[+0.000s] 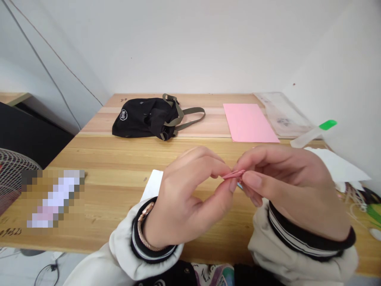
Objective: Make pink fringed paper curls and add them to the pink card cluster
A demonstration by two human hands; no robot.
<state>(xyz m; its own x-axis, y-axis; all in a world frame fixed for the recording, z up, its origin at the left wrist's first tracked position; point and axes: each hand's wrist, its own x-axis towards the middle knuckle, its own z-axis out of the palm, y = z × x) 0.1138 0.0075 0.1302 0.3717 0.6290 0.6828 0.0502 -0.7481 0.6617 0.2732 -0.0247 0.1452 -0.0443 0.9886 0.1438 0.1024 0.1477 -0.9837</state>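
Observation:
A small folded pink paper piece (pixel 233 174) is held above the wooden table (pixel 113 159), between both hands. My left hand (pixel 193 190) pinches its left end with thumb and forefinger. At its right end, the thumb and fingers of my right hand (pixel 285 182) close on it. A bit of blue shows just beneath the pink piece, too small to make out. Farther back, a flat pink sheet (pixel 251 123) lies on the table.
A black bag (pixel 145 117) with olive straps lies at the back. White paper (pixel 152 184) is partly behind my left wrist. On the right are a green-tipped translucent tool (pixel 314 133), white paper (pixel 342 165) and a clear sheet (pixel 285 113). A blurred object (pixel 56 198) lies left.

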